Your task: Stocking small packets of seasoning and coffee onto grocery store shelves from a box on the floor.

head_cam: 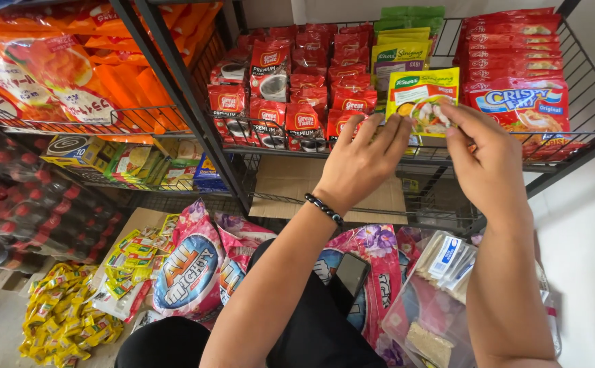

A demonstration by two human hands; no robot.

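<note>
A yellow-and-green seasoning sachet [418,97] stands upright at the front of the wire shelf [570,146]. It heads a row of like packets (green ones behind), between red coffee sachets [304,123] and red breading packets [519,109].

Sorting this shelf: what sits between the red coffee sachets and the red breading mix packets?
Yellow-green soup mix packets fill that stretch, in the head view; both hands reach the front one.

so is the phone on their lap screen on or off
Off. The phone lies face up on the lap, its screen plain dark with only a pale glare, while the left hand and right hand reach the yellow sachets.
</note>
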